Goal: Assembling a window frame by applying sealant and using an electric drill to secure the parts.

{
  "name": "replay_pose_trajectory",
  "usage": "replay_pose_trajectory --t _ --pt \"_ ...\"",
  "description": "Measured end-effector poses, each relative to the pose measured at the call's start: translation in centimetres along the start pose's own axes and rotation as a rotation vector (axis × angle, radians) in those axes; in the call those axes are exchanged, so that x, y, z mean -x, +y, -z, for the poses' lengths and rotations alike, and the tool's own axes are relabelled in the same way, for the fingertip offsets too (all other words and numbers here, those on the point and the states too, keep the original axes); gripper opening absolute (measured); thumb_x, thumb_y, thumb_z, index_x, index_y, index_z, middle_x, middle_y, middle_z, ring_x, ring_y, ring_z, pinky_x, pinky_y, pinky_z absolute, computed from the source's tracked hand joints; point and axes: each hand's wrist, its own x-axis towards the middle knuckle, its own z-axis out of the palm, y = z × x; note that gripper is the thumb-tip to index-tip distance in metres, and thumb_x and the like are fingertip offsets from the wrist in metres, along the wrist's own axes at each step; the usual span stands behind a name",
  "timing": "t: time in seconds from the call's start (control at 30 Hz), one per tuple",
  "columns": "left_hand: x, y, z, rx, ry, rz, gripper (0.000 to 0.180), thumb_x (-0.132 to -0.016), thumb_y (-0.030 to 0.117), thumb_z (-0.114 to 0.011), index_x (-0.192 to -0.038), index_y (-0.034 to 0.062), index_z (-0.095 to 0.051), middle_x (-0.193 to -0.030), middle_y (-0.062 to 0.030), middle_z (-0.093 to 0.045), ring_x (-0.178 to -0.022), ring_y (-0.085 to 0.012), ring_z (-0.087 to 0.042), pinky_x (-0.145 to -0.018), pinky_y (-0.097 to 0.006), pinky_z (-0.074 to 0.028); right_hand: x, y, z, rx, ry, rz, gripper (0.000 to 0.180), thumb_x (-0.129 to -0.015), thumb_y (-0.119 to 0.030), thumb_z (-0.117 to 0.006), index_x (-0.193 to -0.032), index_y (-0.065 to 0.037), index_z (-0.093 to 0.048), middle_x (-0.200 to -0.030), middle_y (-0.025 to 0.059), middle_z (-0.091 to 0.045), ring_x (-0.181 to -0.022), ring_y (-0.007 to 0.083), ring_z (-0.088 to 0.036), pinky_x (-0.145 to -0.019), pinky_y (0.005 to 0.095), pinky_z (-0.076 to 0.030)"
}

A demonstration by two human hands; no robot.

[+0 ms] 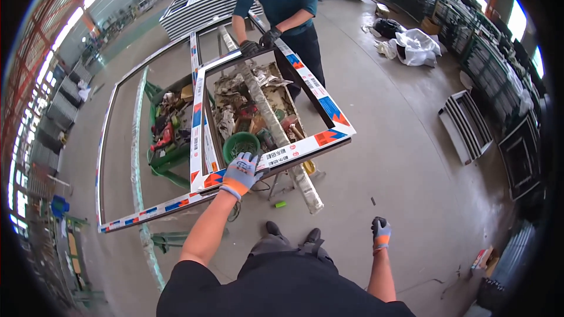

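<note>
My left hand (241, 174), in a grey and orange work glove, grips the near rail of a small window sash (294, 151), its fingers lying over the rail. White, blue and orange film covers the sash, which rests over a larger window frame (141, 216). Just beyond my fingers, a green basket (241, 145) shows through the opening. My right hand (380, 232), gloved alike, hangs apart from the frame at lower right with its fingers curled; whether anything is inside cannot be seen. A co-worker's dark-gloved hands (261, 42) are at the sash's far corner.
Green stands with a cluttered tray (267, 91) sit below the frames. A wrapped support bar (294, 164) runs under the sash toward me. Stacked profiles (202, 14) lie at the back. Frame pieces (465, 126) and plastic bags (417, 47) are on the floor to the right.
</note>
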Motion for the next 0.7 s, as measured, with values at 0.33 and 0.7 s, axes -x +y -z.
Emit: replay_pose_trajectory --t 0.33,0.7 --pt "-2.1 -1.0 -5.4 0.132 0.099 0.004 0.056 -0.08 0.046 -0.064 -0.115 0.0018 -0.061 -0.101 -0.012 -0.059 -0.095 -0.0275 -0.053 -0.084 -0.035 -0.046 -0.2 -4.2 -10.0 0.073 -0.114 0.119 0.014 -0.086 -0.015 -0.065 -0.092 -0.003 -0.067 -0.073 0.0009 -0.062 -0.06 0.0087 -0.056 -0.054 0.0222 -0.042" --pt "-1.9 -0.9 -9.7 0.371 -0.128 -0.032 0.059 -0.082 0.041 -0.06 -0.123 -0.0011 -0.054 -0.115 -0.0172 -0.057 -0.105 -0.0324 -0.053 -0.091 -0.039 -0.043 2.0 -21.7 -21.2 0.206 -0.039 0.529 0.024 -0.089 -0.005 -0.059 -0.11 0.004 -0.062 -0.098 0.0095 -0.065 -0.089 0.0195 -0.06 -0.084 0.0313 -0.049"
